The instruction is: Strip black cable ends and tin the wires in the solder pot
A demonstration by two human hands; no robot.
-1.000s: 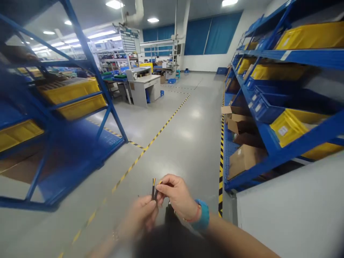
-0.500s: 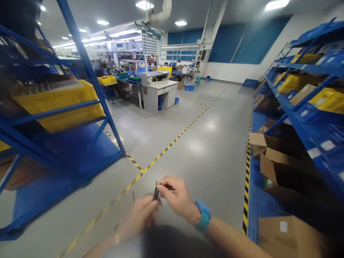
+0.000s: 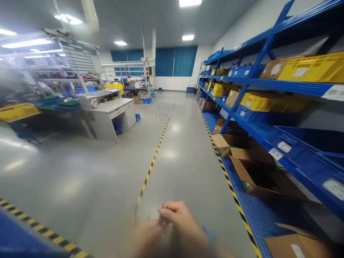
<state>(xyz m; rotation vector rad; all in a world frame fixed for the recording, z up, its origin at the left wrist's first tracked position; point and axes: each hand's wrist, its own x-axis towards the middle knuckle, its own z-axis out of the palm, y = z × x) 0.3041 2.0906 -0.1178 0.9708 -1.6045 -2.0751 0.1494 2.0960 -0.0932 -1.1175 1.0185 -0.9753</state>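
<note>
My right hand [image 3: 182, 224] is at the bottom centre, thumb and fingers pinched on thin black and yellow strands [image 3: 164, 206] that look like wires. Close against it on the left is my left hand [image 3: 150, 233], badly smeared by motion, closed around the lower part of the same strands. A thin dark end [image 3: 148, 216] sticks up by the left hand. Below the fingers the rest of the strands is hidden or blurred. A blue watch [image 3: 210, 236] shows faintly on the right wrist.
Blue shelving [image 3: 249, 84] with yellow bins [image 3: 313, 70] and open cartons [image 3: 255, 175] lines the right side. Black-and-yellow tape [image 3: 154, 157] marks the grey floor [image 3: 185, 172]. A white desk [image 3: 115, 107] and workbenches stand at left. A blue rack base [image 3: 24, 236] is at lower left.
The view has turned right and moved forward; the left rack has mostly gone out of sight. Both hands sit lower in view, still together on the strands.
</note>
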